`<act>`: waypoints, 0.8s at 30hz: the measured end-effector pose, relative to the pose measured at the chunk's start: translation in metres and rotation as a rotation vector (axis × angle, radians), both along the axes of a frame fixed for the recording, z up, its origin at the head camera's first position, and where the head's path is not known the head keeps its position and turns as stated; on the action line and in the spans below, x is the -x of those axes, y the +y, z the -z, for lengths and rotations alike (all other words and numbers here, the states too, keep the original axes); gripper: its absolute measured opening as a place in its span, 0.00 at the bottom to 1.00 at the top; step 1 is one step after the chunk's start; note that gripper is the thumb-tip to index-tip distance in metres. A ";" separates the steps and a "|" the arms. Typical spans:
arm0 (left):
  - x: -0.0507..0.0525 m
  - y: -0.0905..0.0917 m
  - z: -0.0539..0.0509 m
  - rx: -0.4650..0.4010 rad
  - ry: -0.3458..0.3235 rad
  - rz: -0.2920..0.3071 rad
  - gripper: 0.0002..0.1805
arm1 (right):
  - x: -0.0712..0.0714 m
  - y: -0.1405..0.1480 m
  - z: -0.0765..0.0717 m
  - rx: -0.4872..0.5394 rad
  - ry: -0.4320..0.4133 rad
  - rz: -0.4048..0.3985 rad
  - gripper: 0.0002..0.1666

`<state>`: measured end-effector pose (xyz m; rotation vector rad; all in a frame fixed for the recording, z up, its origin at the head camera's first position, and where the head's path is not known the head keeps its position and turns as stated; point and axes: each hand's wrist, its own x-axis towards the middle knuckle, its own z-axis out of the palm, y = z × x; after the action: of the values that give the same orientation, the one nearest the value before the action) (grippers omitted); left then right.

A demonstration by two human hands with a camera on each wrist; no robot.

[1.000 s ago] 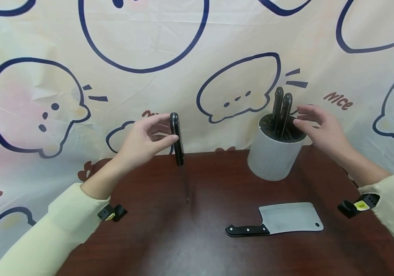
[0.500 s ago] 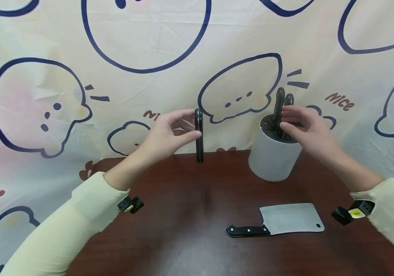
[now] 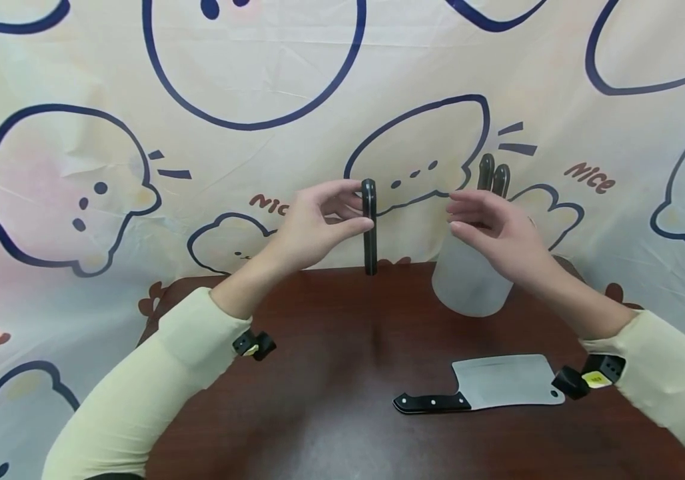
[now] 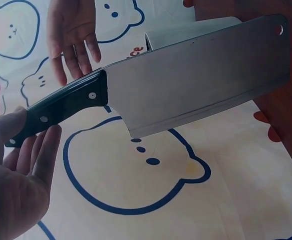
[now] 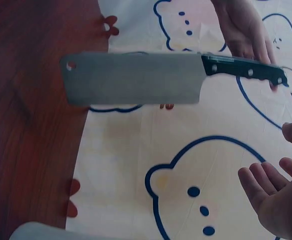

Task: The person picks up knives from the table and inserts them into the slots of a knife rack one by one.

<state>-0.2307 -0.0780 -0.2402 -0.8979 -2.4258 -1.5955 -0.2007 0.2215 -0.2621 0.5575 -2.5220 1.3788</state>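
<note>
- Left hand, bare: thumb and fingers pinch the handle of a large cleaver with a rectangular grey metal blade and a black riveted handle, gripped toward its butt end.
- That cleaver: raised above the table, handle upright in the head view, blade hanging below, edge-on and hard to make out there — the wrist views show its broad side.
- Right hand, bare: fingers extended and close together, thumb apart, gripping nothing; near the held cleaver, not touching it.
- White cylindrical knife holder: behind the right hand, which hides its rim; two black knife handles stand out above.
- Second cleaver, pale grey blade, black handle with light rivets: flat on the dark reddish-brown table, blade to the right — one corner behind the black right-wrist camera.
- Cream cloth backdrop, printed with blue-outlined cartoon figures: behind the table.
</note>
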 end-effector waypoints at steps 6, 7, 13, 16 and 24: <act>0.005 0.012 0.000 -0.019 0.005 0.004 0.30 | -0.002 -0.010 0.000 0.008 -0.005 -0.038 0.29; 0.006 0.014 0.000 -0.026 0.005 0.006 0.30 | -0.002 -0.012 0.000 0.011 -0.009 -0.039 0.29; 0.009 0.024 0.000 -0.060 0.010 0.020 0.30 | -0.001 -0.020 0.004 0.027 -0.007 -0.088 0.29; 0.009 0.027 0.001 -0.072 0.017 0.024 0.29 | 0.000 -0.023 0.006 0.047 -0.004 -0.107 0.28; 0.009 0.036 0.001 -0.084 0.012 0.022 0.26 | 0.003 -0.033 0.010 0.078 -0.003 -0.136 0.28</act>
<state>-0.2394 -0.0424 -0.2416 -0.9205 -2.3297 -1.6801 -0.2032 0.1888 -0.2723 0.7242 -2.4603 1.5174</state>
